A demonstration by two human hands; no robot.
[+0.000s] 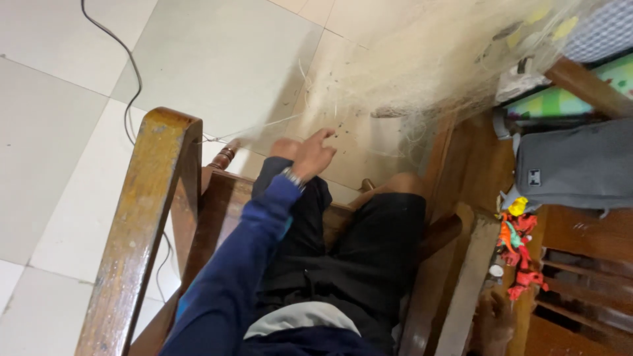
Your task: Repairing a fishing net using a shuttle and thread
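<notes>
Small white label on grey bag (534,177)

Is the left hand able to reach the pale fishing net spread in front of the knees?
Probably yes: the left hand is already at the edge of the pale fishing net, and nothing lies between them.

Fishing net (422,72) blurred, cut off above

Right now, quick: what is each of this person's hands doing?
Left hand: fingers partly curled at the pale fishing net, apparently pinching its strands; the grip itself cannot be told.
Right hand: not in view.
</notes>
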